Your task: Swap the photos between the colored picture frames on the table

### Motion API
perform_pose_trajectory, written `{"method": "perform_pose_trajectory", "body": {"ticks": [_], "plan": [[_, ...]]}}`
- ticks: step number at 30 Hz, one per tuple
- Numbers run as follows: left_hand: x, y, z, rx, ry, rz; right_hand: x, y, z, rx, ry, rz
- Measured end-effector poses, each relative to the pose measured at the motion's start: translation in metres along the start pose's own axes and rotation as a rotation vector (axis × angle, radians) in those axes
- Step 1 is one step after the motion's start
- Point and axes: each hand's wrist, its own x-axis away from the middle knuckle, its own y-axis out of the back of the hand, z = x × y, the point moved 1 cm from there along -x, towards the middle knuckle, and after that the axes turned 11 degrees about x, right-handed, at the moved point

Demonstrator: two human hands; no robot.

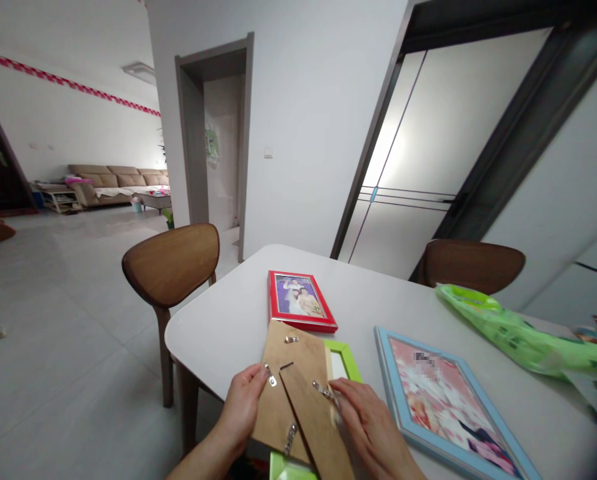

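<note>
My left hand [242,405] pinches the left edge of a brown picture-frame backing board [273,419], its thumb by a metal clip. At the board's right edge, my right hand [371,427] has its fingers closed near another small metal clip [323,389]. A brown stand leg [318,427] lies slanted across the board. Beneath the board a lime-green picture frame [347,360] shows at the upper right and at the bottom. Just beyond lies a red picture frame [303,323] with a photo. To the right is a light-blue picture frame [458,393], also with a photo.
The frames are on a white table [223,320] with rounded corners. A green plastic bag [523,337] lies on its right side. Wooden chairs stand at the left [175,263] and far right [471,265]. Behind are a doorway, a sliding door and a distant sofa [121,180].
</note>
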Motion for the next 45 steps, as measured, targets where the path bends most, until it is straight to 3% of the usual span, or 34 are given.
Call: {"method": "perform_pose_trajectory", "body": {"ticks": [3,8,15,19,24,28,31,34,36,38,42,45], "plan": [[0.001,0.005,0.001,-0.011,0.007,0.009,-0.001,-0.002,0.006,0.029,0.057,0.012],[0.0,0.02,-0.008,-0.031,0.013,-0.019,0.0,0.008,0.019,0.07,0.177,0.178],[-0.009,0.077,-0.045,-0.147,0.017,-0.119,0.002,0.024,0.006,0.102,0.126,0.312],[-0.017,0.105,-0.053,-0.286,0.001,-0.164,0.001,0.024,0.004,0.038,0.109,0.327],[-0.033,0.122,-0.054,-0.531,-0.131,-0.283,-0.007,0.021,0.013,-0.005,0.178,0.318],[-0.037,0.125,-0.058,-0.745,-0.259,-0.362,-0.019,0.02,0.008,-0.03,0.179,0.287],[-0.028,0.117,-0.062,-0.869,-0.362,-0.367,-0.021,0.019,0.0,-0.015,0.169,0.24],[-0.011,0.095,-0.062,-0.938,-0.477,-0.331,-0.015,0.016,-0.009,-0.001,0.161,0.198],[0.002,0.07,-0.055,-0.965,-0.537,-0.24,-0.011,0.013,-0.016,0.041,0.058,0.109],[0.016,0.04,-0.044,-0.995,-0.587,-0.062,-0.008,0.01,-0.023,0.105,-0.111,0.048],[0.035,-0.008,-0.013,-0.983,-0.433,0.272,-0.01,0.008,-0.026,0.122,-0.266,0.124],[0.038,-0.023,0.0,-1.017,-0.326,0.34,-0.015,0.016,-0.02,-0.049,-0.393,0.153]]}}
